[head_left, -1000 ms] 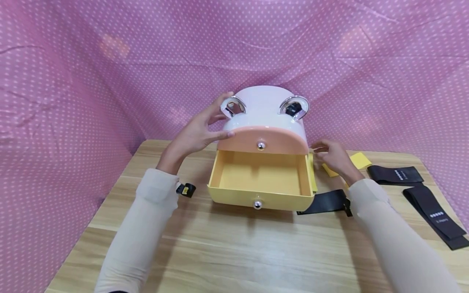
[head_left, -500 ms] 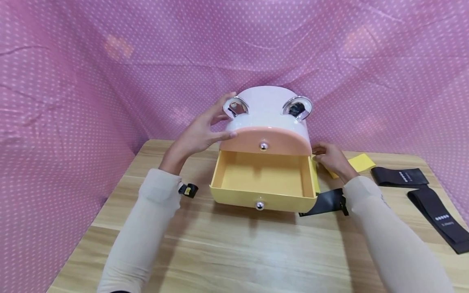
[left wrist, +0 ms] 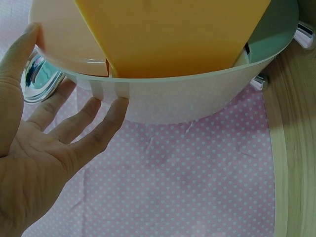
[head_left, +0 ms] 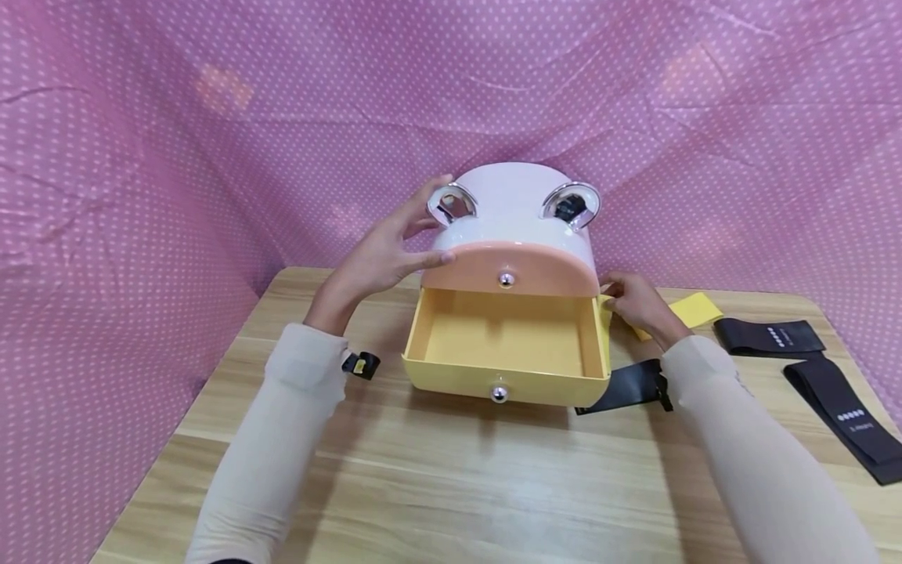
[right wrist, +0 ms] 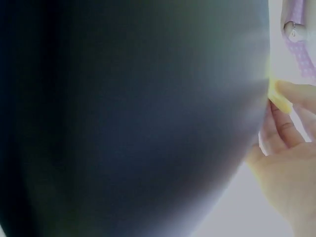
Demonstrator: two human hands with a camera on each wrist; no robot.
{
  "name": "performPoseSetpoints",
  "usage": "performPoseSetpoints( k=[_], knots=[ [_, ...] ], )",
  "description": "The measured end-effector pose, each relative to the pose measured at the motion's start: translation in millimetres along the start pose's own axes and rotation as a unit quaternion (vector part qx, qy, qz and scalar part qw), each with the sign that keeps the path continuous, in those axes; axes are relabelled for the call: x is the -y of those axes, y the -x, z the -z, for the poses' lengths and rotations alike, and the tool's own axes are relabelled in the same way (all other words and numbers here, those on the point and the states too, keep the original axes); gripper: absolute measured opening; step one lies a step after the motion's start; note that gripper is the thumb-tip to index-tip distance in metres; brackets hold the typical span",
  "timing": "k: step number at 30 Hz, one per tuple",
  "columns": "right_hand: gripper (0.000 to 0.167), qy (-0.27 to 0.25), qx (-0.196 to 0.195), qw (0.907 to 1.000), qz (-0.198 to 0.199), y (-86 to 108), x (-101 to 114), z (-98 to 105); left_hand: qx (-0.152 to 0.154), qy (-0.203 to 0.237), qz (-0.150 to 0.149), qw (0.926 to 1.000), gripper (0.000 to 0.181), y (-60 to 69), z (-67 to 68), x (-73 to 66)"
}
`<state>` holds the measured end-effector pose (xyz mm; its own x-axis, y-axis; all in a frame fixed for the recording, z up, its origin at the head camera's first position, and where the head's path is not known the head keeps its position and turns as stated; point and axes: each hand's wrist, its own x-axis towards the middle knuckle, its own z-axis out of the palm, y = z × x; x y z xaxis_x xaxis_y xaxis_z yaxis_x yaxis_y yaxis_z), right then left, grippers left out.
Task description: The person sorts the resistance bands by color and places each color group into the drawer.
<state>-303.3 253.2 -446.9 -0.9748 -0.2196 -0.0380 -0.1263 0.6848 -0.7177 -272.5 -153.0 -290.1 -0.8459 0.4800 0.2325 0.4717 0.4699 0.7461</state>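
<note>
A white drawer box (head_left: 517, 192) with chrome ring handles and a peach top drawer (head_left: 521, 269) stands at the back of the table. Its lower yellow drawer (head_left: 496, 333) is pulled out, and its inside looks bare. My left hand (head_left: 380, 251) holds the box's left side, thumb on the peach front and fingertips on the white shell (left wrist: 163, 98). At the box's right side, my right hand (head_left: 637, 304) pinches a yellow band (head_left: 604, 321) between thumb and fingers. In the right wrist view, a dark blurred shape hides most of the scene; the yellow band's edge (right wrist: 280, 101) shows under the thumb.
Another yellow band (head_left: 695, 310) lies right of my right hand. Two black bands with printed marks, one farther back (head_left: 768, 337) and one nearer (head_left: 842, 419), lie on the wooden table (head_left: 437, 486). A black strip (head_left: 623, 389) lies beside the drawer. Pink dotted cloth (head_left: 352, 94) hangs behind.
My right hand has moved slightly in towards the box, and its fingertips now meet the yellow band there. My left hand keeps its hold. The view has shifted a little.
</note>
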Motion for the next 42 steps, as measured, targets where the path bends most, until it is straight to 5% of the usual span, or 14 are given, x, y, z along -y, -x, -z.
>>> performPoseSetpoints(
  k=[21,28,42],
  knots=[
    [0.05,0.038,0.066,0.997,0.018,25.8,20,32,0.002,-0.004,0.005,1.0,0.097,0.7,0.6,-1.8],
    [0.039,0.02,0.078,0.9965,0.024,35.7,25,39,0.002,-0.006,0.008,0.9999,0.098,0.4,0.7,-1.9],
    [0.036,0.038,0.034,0.9982,0.031,69.1,65,66,0.006,-0.002,0.006,1.0,0.097,-0.4,1.1,-1.4]
  ],
)
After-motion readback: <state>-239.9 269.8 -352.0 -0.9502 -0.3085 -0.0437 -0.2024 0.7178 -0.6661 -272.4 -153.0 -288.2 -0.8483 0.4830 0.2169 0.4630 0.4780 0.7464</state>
